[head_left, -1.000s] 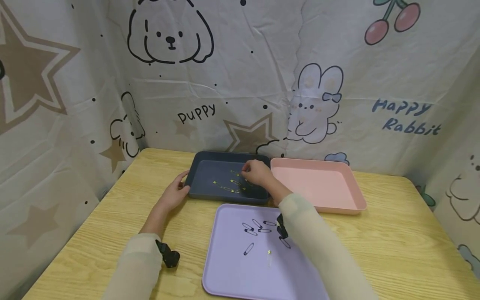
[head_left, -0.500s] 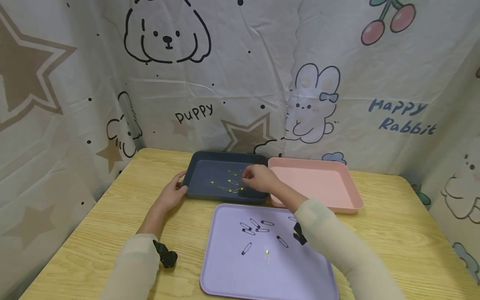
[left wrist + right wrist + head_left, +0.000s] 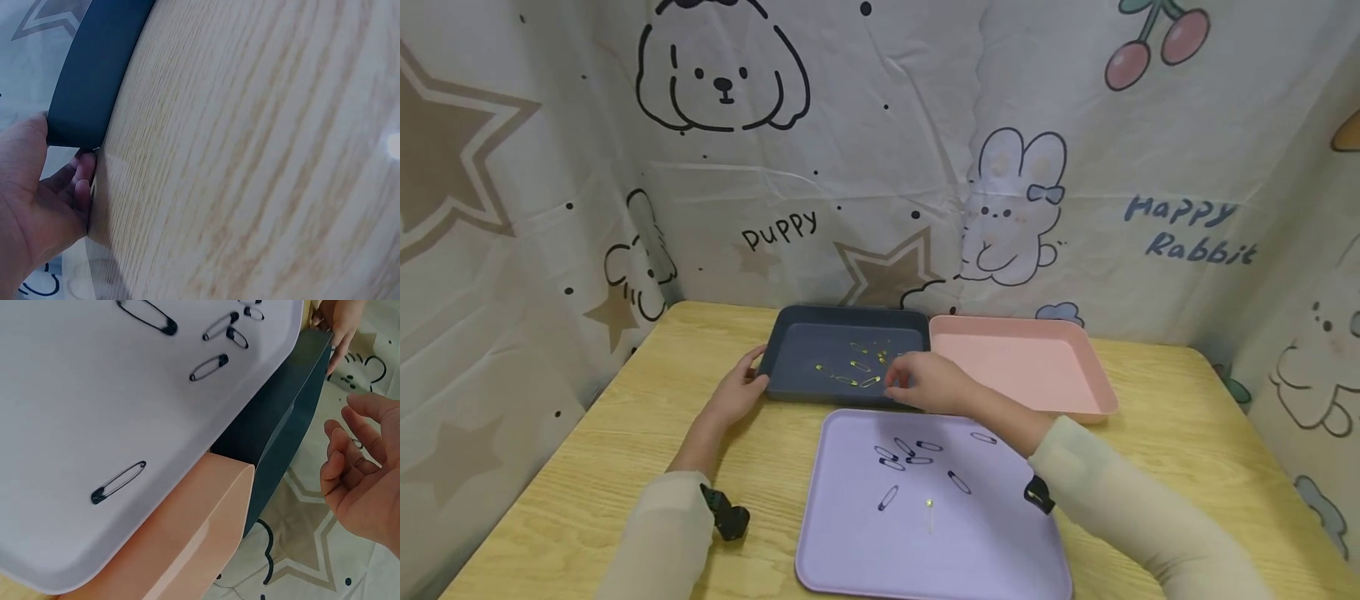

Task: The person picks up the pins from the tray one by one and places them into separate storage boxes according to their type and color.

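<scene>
My left hand holds the left end of the dark blue tray. In the left wrist view, its thumb is at the tray's upper edge and the fingers curl below. Several yellow-headed safety pins lie scattered in that tray. Over the tray's near right corner hovers my right hand, which hides part of it. The right wrist view shows that hand's fingers loosely bent, with nothing gripped. Closer in, a lilac tray bears several black-headed safety pins and one yellow-headed safety pin.
A pink tray stands right of the dark one, their ends close together. All three trays rest on a wooden table. Printed cloth hangs behind the table and along both sides.
My right hand has drawn back from the middle of the dark tray toward its near right corner, and yellow-headed safety pins formerly hidden beneath it now show. The left hand keeps its hold.
</scene>
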A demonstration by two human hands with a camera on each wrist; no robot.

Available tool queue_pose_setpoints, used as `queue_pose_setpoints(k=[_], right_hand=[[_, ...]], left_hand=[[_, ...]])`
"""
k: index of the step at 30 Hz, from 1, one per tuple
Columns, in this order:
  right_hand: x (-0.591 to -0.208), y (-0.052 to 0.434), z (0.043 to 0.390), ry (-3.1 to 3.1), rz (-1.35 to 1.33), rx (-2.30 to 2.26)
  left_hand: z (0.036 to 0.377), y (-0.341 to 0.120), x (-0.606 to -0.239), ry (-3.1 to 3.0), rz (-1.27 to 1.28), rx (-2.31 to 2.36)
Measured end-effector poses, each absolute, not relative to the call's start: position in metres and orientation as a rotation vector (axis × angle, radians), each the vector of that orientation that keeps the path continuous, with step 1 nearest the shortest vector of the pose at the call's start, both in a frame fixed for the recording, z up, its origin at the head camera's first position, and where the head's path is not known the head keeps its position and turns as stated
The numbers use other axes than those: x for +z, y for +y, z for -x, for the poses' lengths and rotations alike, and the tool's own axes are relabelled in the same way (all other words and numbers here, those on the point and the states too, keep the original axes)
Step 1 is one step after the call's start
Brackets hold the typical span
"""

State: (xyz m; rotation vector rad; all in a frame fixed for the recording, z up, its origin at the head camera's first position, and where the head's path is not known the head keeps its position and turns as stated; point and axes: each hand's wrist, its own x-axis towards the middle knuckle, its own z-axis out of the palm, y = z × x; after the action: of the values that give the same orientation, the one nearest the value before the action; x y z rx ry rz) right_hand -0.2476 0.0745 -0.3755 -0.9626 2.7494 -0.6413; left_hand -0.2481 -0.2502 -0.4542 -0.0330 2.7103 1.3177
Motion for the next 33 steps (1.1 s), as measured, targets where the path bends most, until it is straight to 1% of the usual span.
queue_pose_setpoints(k=[11, 21, 26, 33], right_hand=[[-0.382, 0.098, 0.21, 2.651, 1.029, -0.536], [-0.415, 0.119, 0.183, 2.558, 1.149, -0.423], [-0.424, 0.122, 0.177, 2.542, 1.22, -0.405], [-0.425, 0.123, 0.174, 2.502, 1.175, -0.438]], left_hand=[[0.251, -0.253, -0.457, 2.704, 0.03, 1.319], [0.251, -0.252, -0.457, 2.706, 0.043, 1.314], [0.251, -0.252, -0.456, 2.713, 0.045, 1.311], [0.251, -0.253, -0.456, 2.717, 0.042, 1.317]])
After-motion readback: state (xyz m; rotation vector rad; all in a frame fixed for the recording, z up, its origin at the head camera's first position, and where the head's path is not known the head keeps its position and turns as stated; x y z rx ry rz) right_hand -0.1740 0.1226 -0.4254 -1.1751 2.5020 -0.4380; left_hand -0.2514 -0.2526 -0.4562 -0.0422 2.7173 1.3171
